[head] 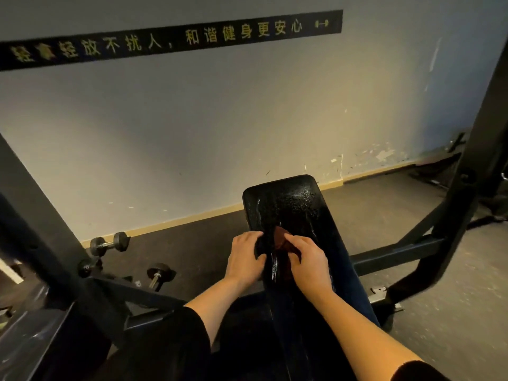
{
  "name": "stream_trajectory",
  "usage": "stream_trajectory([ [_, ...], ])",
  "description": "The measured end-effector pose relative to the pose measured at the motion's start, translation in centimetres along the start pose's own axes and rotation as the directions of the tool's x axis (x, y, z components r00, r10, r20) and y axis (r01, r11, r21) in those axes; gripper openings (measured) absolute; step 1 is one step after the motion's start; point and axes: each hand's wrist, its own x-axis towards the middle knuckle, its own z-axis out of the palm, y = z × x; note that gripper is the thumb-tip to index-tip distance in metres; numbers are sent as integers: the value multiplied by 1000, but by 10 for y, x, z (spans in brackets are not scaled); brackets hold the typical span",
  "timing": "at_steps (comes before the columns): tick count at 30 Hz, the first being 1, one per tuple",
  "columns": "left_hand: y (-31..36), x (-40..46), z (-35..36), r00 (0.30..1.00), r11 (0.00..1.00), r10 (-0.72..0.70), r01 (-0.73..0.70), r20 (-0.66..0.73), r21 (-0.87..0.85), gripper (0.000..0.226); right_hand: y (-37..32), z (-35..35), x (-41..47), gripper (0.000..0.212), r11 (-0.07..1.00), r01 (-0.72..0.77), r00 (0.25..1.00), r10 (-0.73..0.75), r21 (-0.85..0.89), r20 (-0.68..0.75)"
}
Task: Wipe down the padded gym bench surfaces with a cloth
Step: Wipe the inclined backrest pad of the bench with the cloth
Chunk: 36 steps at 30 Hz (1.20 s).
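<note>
A long black padded bench [291, 204] runs away from me toward the wall, its far end wet with droplets. A dark reddish-brown cloth [280, 239] lies on the pad in the middle. My right hand [308, 259] pinches the cloth from the right with curled fingers. My left hand [246, 255] rests on the bench's left edge, fingers curled over a dark fold that may be part of the cloth. Most of the cloth is hidden under my hands.
Black steel rack uprights stand at left [41, 229] and right [478, 149]. Dumbbells [110, 243] lie on the dark rubber floor left of the bench. A grey wall with a black banner [176, 39] stands close behind. More equipment sits at far right.
</note>
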Motion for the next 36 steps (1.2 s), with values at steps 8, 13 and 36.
stream_trajectory([
  [8, -57, 70, 30, 997, 985, 67, -74, 50, 155, 68, 30, 64, 82, 42, 988, 55, 998, -54, -145, 12],
  [13, -86, 116, 36, 989, 947, 133, -148, 71, 284, 89, 25, 100, 139, 49, 938, 168, 979, -195, -303, -62],
  [36, -137, 174, 78, 982, 899, 185, -179, 23, 399, 100, 65, 145, 224, 74, 633, 517, 855, -410, -576, 316],
])
